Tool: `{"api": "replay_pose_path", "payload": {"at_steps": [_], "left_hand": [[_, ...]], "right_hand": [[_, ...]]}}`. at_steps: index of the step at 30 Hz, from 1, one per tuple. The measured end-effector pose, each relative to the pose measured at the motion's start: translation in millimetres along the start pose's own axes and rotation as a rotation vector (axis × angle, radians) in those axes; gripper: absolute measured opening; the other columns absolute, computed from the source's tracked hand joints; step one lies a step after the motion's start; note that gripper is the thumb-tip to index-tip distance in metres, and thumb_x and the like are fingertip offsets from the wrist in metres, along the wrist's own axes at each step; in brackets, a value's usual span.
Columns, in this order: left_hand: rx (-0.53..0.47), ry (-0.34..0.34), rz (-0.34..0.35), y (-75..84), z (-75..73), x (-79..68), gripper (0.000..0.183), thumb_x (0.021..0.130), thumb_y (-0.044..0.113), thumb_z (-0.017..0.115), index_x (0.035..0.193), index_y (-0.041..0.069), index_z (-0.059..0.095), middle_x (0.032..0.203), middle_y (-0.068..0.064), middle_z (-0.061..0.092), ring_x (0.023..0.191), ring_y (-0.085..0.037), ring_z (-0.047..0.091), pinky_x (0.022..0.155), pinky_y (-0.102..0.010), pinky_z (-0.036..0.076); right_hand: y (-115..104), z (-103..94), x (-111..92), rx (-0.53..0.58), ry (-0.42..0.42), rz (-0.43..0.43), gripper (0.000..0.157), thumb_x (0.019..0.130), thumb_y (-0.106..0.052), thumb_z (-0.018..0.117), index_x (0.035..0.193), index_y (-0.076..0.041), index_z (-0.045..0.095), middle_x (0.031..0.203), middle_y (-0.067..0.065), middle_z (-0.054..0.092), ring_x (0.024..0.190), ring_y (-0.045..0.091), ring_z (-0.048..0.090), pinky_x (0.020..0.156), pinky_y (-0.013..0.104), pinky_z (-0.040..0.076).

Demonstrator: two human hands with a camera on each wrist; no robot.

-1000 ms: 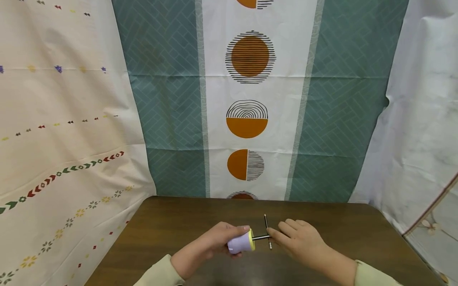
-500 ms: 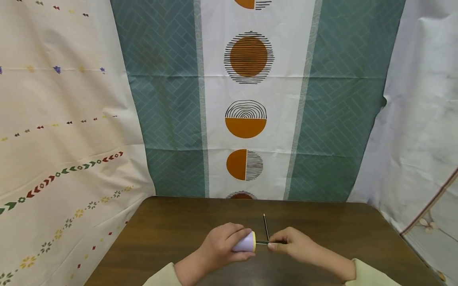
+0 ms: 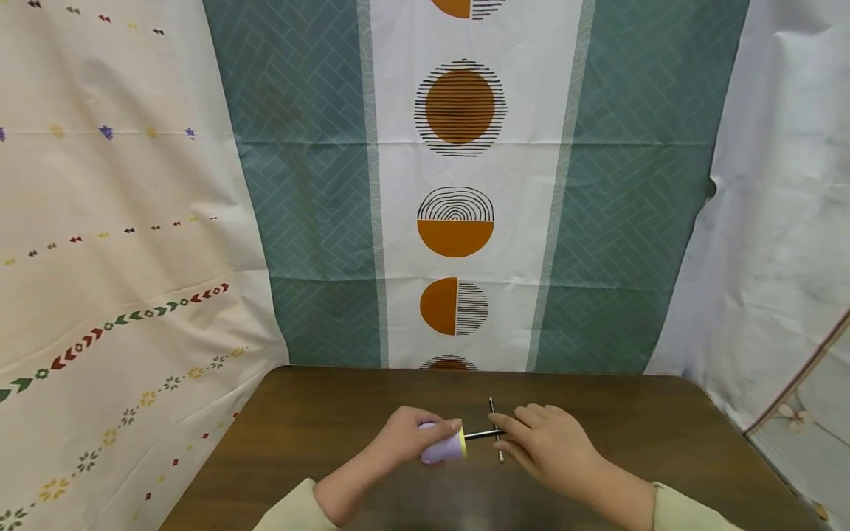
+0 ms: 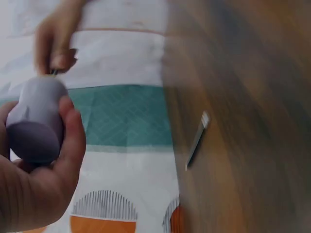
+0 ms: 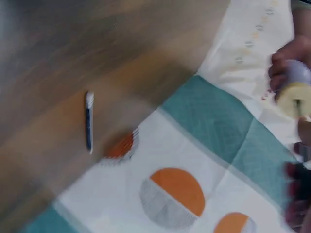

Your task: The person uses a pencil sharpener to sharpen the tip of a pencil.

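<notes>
My left hand (image 3: 401, 436) grips a lavender pencil sharpener (image 3: 441, 445) with a yellow end, thumb along its upper side. Out of that yellow end a dark pencil (image 3: 479, 435) runs to the right. Its other end lies in the fingers of my right hand (image 3: 558, 448), which pinch it. In the left wrist view the rounded base of the sharpener (image 4: 43, 111) faces the camera. The right wrist view has the yellow face (image 5: 293, 98) at its right edge, with the pencil entering a hole; the right hand is blurred there.
A second dark pencil (image 3: 501, 456) with a pale end lies on the brown wooden table (image 3: 332, 413), beyond and below the right fingers. Patterned cloths (image 3: 319, 221) hang behind the table and at both sides.
Both hands have twisted: the left now shows its thumb on top of the sharpener, the right has turned knuckles up. Sharpener and held pencil have risen and shifted slightly left. The table pencil stays put.
</notes>
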State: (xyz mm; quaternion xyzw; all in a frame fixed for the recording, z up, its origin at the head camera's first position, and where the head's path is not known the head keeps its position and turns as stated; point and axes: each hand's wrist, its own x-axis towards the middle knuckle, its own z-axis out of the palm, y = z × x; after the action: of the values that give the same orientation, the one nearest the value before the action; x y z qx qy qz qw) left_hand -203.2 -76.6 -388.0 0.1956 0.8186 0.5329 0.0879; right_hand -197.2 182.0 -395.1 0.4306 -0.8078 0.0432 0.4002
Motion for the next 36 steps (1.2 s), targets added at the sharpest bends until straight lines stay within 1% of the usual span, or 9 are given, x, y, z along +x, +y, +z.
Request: {"api": "replay_pose_path", "payload": {"at_steps": [3,7,10,13,17,21,24,30,36], "left_hand": [[-0.210,-0.101,-0.209,6.8,-5.6,-0.5,0.049,0.097,0.038,0.066,0.096,-0.011,0.074,0.072,-0.004,0.066,0.055,-0.009,0.062,0.056,-0.023,0.055],[-0.143,-0.075,-0.128,11.2,-4.4,-3.7,0.042,0.093,0.034,0.072,0.098,-0.008,0.076,0.074,-0.004,0.069,0.057,-0.008,0.061,0.056,-0.024,0.056],[0.039,0.043,0.089,9.3,0.0,-6.6,0.035,0.088,0.030,0.079,0.101,-0.002,0.078,0.083,-0.010,0.075,0.065,-0.005,0.060,0.057,-0.021,0.055],[0.300,0.168,0.431,1.2,4.1,-8.5,0.032,0.081,0.026,0.086,0.101,0.003,0.078,0.092,-0.008,0.078,0.072,-0.005,0.063,0.061,-0.015,0.052],[0.681,0.352,0.931,-11.5,3.7,-6.7,0.046,0.068,0.029,0.096,0.102,0.008,0.074,0.093,-0.001,0.076,0.079,-0.008,0.069,0.070,-0.011,0.055],[0.858,0.456,1.207,-17.8,-1.2,-3.7,0.064,0.057,0.039,0.100,0.105,0.008,0.072,0.094,0.002,0.072,0.083,-0.008,0.070,0.078,-0.014,0.058],[0.875,0.467,1.272,-19.8,-2.9,-1.9,0.068,0.056,0.042,0.101,0.106,0.007,0.072,0.094,0.002,0.071,0.083,-0.008,0.070,0.079,-0.014,0.058],[0.870,0.460,1.275,-21.3,-5.8,-1.7,0.067,0.058,0.043,0.100,0.108,0.007,0.072,0.095,0.001,0.072,0.084,-0.009,0.071,0.080,-0.016,0.059],[0.844,0.471,1.262,-21.3,-13.8,-2.2,0.062,0.064,0.042,0.097,0.109,0.007,0.072,0.096,0.000,0.073,0.085,-0.010,0.071,0.079,-0.018,0.060]], "right_hand": [[3.5,4.1,-0.3,-0.139,0.250,-0.194,0.034,0.111,-0.026,0.042,0.104,-0.016,0.074,0.073,-0.007,0.053,0.060,0.009,0.045,0.051,0.017,0.036],[2.2,5.2,0.4,-0.122,0.309,-0.208,0.035,0.110,-0.021,0.042,0.094,-0.017,0.073,0.069,-0.007,0.050,0.055,0.006,0.041,0.046,0.013,0.034],[-2.1,4.0,0.1,0.015,0.227,-0.075,0.041,0.111,-0.032,0.042,0.089,-0.018,0.074,0.065,-0.011,0.051,0.053,-0.002,0.038,0.046,0.007,0.031],[-5.8,-0.4,-2.1,0.240,0.041,0.105,0.033,0.106,-0.034,0.055,0.090,-0.016,0.078,0.069,-0.014,0.065,0.057,-0.011,0.040,0.050,0.007,0.034],[-5.9,-6.9,-2.8,0.704,-0.316,0.381,0.022,0.099,-0.025,0.065,0.097,-0.007,0.079,0.085,-0.001,0.078,0.070,-0.012,0.049,0.059,0.014,0.045],[-2.4,-8.5,-0.8,1.122,-0.511,0.561,0.029,0.104,-0.019,0.058,0.094,0.004,0.074,0.098,0.014,0.077,0.087,-0.007,0.058,0.075,0.020,0.050],[-0.1,-8.4,-0.1,1.232,-0.551,0.600,0.033,0.105,-0.020,0.056,0.093,0.007,0.073,0.103,0.016,0.075,0.092,-0.004,0.059,0.080,0.021,0.049],[2.0,-10.2,0.2,1.226,-0.575,0.625,0.034,0.104,-0.021,0.056,0.093,0.006,0.074,0.106,0.016,0.075,0.093,-0.003,0.058,0.080,0.022,0.049],[5.9,-16.3,0.9,1.185,-0.584,0.642,0.033,0.105,-0.020,0.056,0.094,0.004,0.075,0.113,0.018,0.075,0.099,-0.008,0.059,0.089,0.046,0.055]]}}
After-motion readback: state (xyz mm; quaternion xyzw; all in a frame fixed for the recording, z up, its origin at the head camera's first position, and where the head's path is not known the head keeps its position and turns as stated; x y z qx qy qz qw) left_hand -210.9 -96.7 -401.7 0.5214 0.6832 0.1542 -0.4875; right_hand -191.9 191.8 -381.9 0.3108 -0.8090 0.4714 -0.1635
